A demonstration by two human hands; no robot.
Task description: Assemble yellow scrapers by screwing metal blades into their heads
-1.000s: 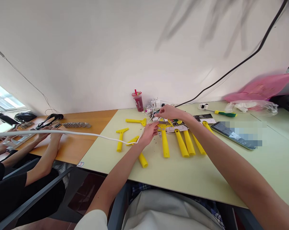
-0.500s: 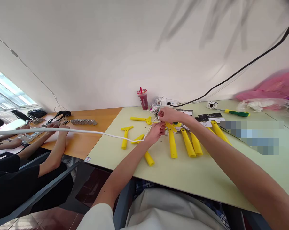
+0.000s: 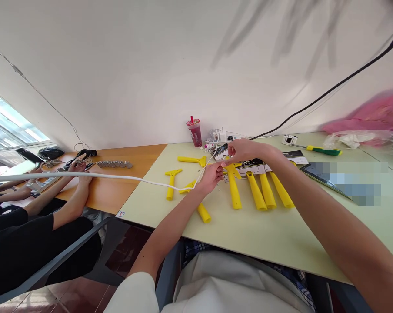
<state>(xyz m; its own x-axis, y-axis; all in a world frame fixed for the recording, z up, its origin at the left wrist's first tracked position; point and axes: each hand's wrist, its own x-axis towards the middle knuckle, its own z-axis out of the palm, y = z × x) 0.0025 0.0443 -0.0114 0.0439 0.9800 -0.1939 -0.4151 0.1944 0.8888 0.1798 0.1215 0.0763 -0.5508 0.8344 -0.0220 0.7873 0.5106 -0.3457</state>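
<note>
My left hand [image 3: 211,178] is closed, thumb and finger pinched beside the T-shaped head of a yellow plastic scraper handle [image 3: 235,191]. Just above that head, my right hand [image 3: 244,150] bends down with its fingertips together, close to the left fingertips. Whatever is between the fingers of either hand is too small or hidden to name. Right of this handle lie several more yellow handles [image 3: 257,193], partly on black-and-white printed cards [image 3: 296,157]. To the left are further T-headed yellow handles [image 3: 171,186], one partly behind my left forearm.
A red drink cup [image 3: 194,132] with a straw stands by the wall, near a white power strip [image 3: 232,137]. A white cable [image 3: 118,176] crosses in front. At right lie a green-and-yellow screwdriver [image 3: 323,150] and a phone [image 3: 320,176]. Co-workers' arms [image 3: 74,198] rest at the orange table [image 3: 118,195].
My right hand has shifted right and slightly up, its fingers now bent downward. My left hand has hardly moved. More of the printed cards shows beside my right wrist.
</note>
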